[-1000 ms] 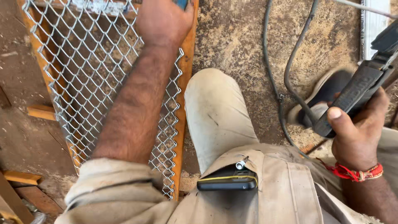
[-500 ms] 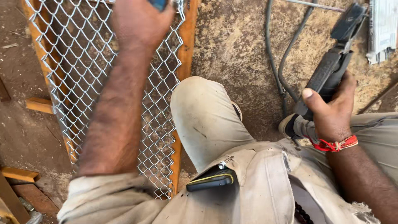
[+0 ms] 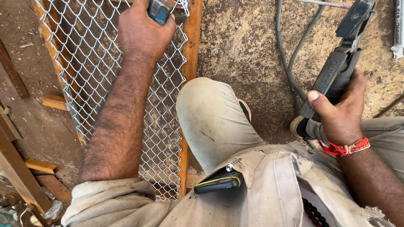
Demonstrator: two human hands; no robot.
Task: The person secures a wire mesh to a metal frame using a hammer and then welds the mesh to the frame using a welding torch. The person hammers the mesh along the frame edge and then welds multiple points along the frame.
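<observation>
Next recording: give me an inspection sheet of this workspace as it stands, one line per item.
Surface: rough, dusty concrete ground.
Job's things: chain-link mesh in an orange metal frame, lying on the ground; black clamp-style tool; small blue object, kind unclear.
Clutter: orange offcuts beside the frame, wooden pieces at the left edge.
Hands: left hand closed on the blue object over the mesh; right hand gripping the black tool's handle.
Cables: grey cables run across the ground toward the tool.
Surroundings: person's bent knee between frame and cables; dark object in shirt pocket.
</observation>
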